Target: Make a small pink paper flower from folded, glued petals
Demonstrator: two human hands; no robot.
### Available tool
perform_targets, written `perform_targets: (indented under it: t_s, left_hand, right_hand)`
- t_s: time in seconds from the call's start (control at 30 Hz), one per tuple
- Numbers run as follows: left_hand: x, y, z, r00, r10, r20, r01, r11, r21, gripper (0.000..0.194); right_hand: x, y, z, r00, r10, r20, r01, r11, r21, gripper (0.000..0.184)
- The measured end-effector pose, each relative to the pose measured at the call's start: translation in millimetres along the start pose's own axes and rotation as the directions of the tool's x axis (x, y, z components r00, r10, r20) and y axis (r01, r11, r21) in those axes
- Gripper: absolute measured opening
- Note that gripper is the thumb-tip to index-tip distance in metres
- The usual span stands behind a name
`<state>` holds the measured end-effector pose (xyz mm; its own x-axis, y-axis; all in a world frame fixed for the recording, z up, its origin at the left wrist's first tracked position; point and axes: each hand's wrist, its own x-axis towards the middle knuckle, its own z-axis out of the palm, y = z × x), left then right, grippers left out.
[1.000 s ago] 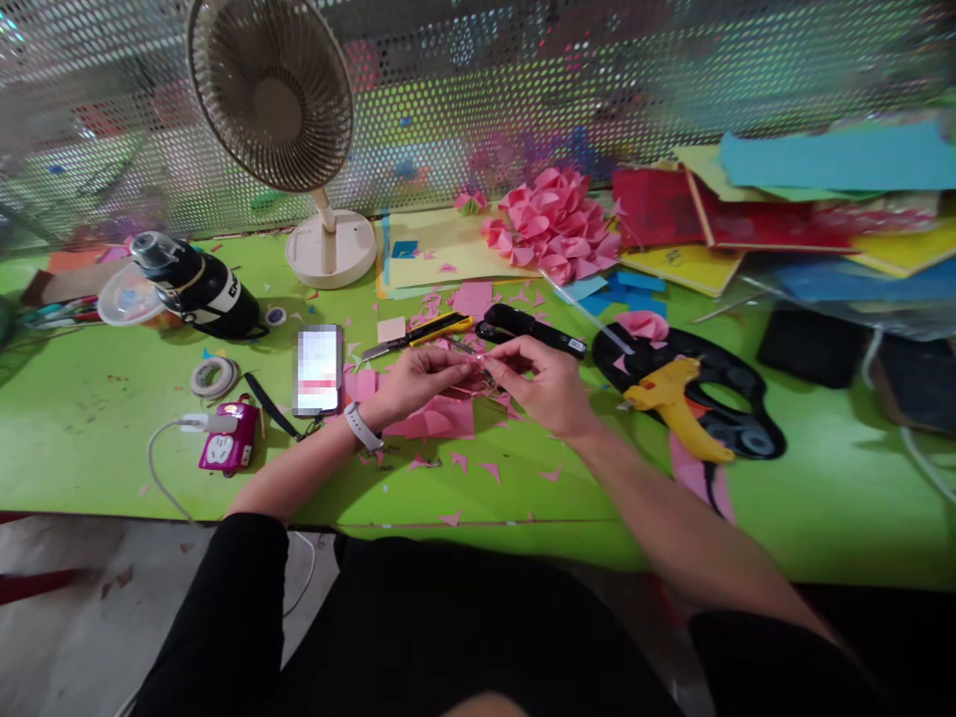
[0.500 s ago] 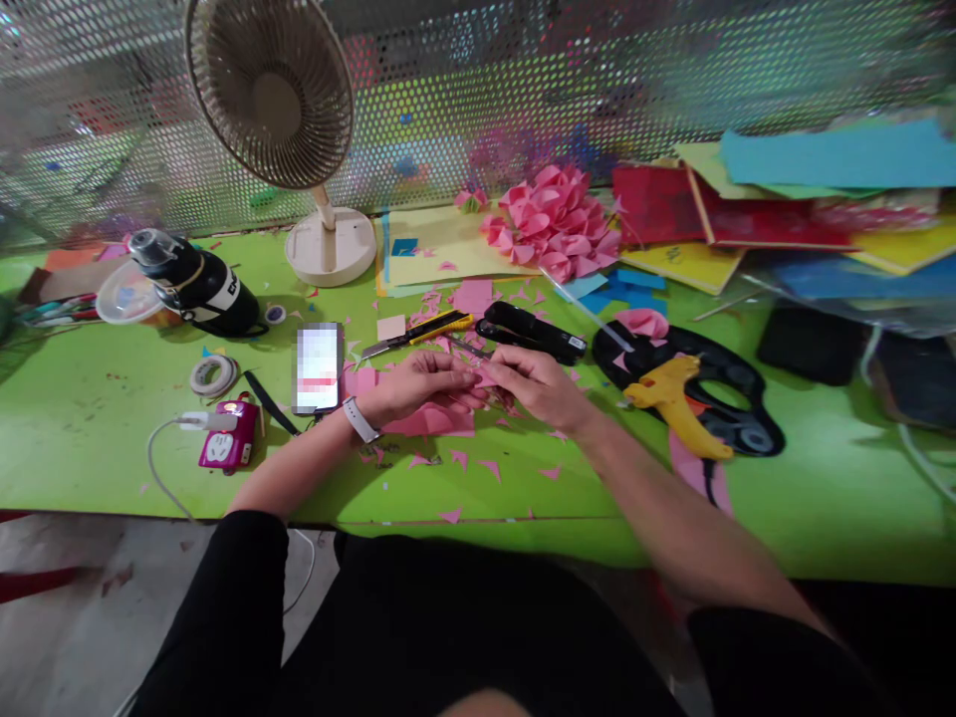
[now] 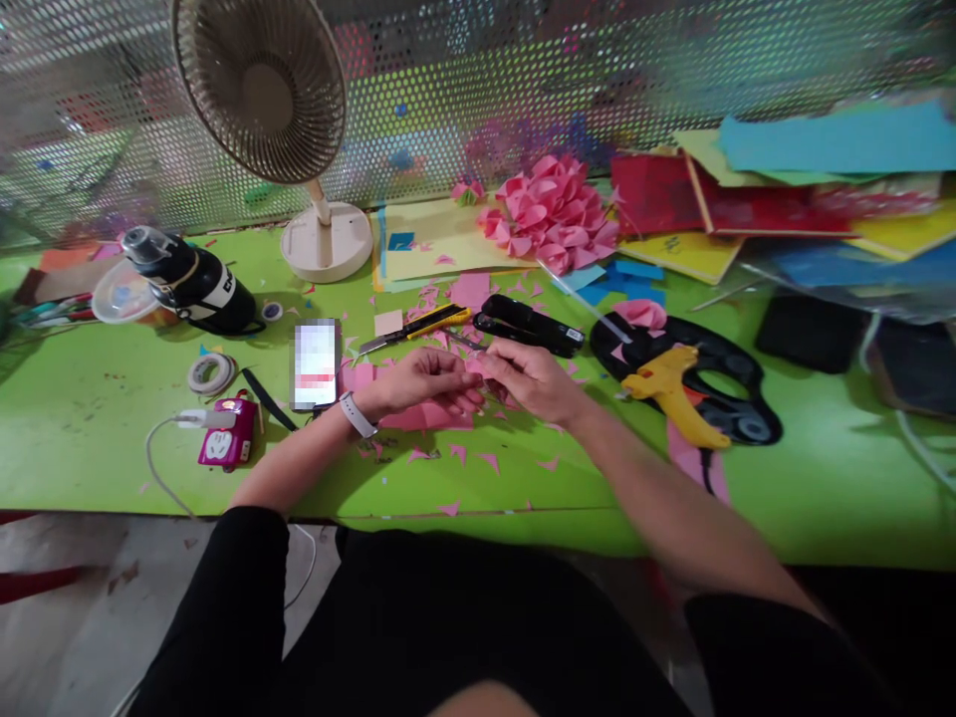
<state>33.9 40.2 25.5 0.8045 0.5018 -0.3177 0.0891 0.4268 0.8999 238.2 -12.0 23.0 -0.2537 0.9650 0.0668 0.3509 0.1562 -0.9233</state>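
Note:
Both hands meet over the middle of the green table, around a small folded piece of pink paper. My left hand pinches its left side between thumb and fingertips. From the right, my right hand has its thumb and curled fingers closed at the same piece; its fingertips are partly hidden. A thin grey metal tool shows just beyond the right fingers; whether the hand touches it I cannot tell. Under the hands lies a larger pink sheet among pink scraps. A yellow and black utility knife and a black stapler lie just behind.
A phone, magenta power adapter, tape roll and black bottle stand left. A fan and pink paper-flower cluster are behind. Right are a yellow glue gun and stacked coloured paper.
The view has shifted slightly. My right hand has turned a little at the pink paper, its thumb now lying more across it; my left hand stays nearly in place.

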Motion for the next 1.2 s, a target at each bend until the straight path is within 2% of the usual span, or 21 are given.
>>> perform_targets:
  t_s: [0.13,0.23,0.37,0.47,0.53,0.63,0.7,0.77,0.8,0.87,0.9,0.93,1.0,1.1,1.17,1.2]
  left_hand:
    - [1,-1,-0.4,1.0,0.016,0.018,-0.017,1.0,0.01,0.045]
    - [-3,6,-2.2,0.997,0.006,0.074,-0.011,0.998,0.059,0.043]
    - [-11,22,-6.0,0.986,-0.058,0.157,0.031,0.985,0.172,0.038]
    - [-14,27,-6.3,0.994,-0.036,0.104,0.012,0.974,0.228,0.036]
    - [-14,26,-4.2,1.0,0.019,0.022,-0.024,0.966,0.256,0.035]
    - [-12,24,-0.4,0.996,0.086,-0.036,-0.072,0.956,0.285,0.032]
    - [-13,24,-0.2,0.993,0.112,-0.047,-0.092,0.947,0.308,0.031]
    - [-15,27,-3.6,0.989,0.122,-0.081,-0.089,0.94,0.328,0.032]
    - [-16,28,-6.5,0.986,0.122,-0.11,-0.08,0.941,0.329,0.032]
    - [-19,28,-13.5,0.971,0.135,-0.198,-0.07,0.951,0.302,0.033]
    - [-21,28,-17.1,0.961,0.137,-0.239,-0.066,0.957,0.283,0.032]
    - [-23,26,-20.4,0.952,0.136,-0.273,-0.061,0.962,0.264,0.032]
    - [-27,22,-25.7,0.934,0.139,-0.329,-0.065,0.972,0.227,0.03]
    - [-32,13,-30.4,0.912,0.146,-0.384,-0.089,0.983,0.161,0.028]
    - [-33,7,-32.0,0.916,0.125,-0.382,-0.086,0.989,0.118,0.028]
    - [-33,4,-32.5,0.919,0.112,-0.377,-0.079,0.992,0.103,0.027]
  right_hand:
    - [0,-1,2,0.999,-0.035,0.016,0.035,0.999,0.008,0.038]
    - [0,-4,4,1.0,-0.019,0.022,0.017,0.996,0.092,0.038]
    - [0,-8,0,0.984,-0.001,0.179,-0.037,0.977,0.211,0.035]
    - [0,-9,-4,0.961,-0.001,0.275,-0.062,0.973,0.222,0.033]
    - [0,-7,-5,0.966,0.004,0.258,-0.051,0.983,0.176,0.034]
    - [0,-3,-8,0.98,-0.015,0.197,0.007,0.999,0.042,0.033]
    - [0,0,-18,0.99,-0.019,0.138,0.017,1.0,0.02,0.031]
    - [0,2,-34,0.999,-0.023,-0.041,0.026,0.996,0.085,0.028]
    - [0,2,-44,0.982,-0.027,-0.186,0.05,0.991,0.122,0.027]
    - [0,2,-64,0.893,-0.026,-0.449,0.092,0.988,0.125,0.027]
    - [0,1,-72,0.855,-0.019,-0.518,0.083,0.991,0.102,0.028]
    - [0,0,-79,0.838,-0.008,-0.545,0.055,0.996,0.071,0.029]
    - [-1,-1,-86,0.86,0.014,-0.509,-0.021,1.0,-0.008,0.029]
    - [-1,-1,-78,0.927,0.05,-0.373,-0.118,0.98,-0.162,0.021]
    - [2,0,-63,0.963,0.093,-0.254,-0.183,0.916,-0.357,0.013]
    - [4,1,-54,0.974,0.128,-0.186,-0.204,0.851,-0.484,0.012]
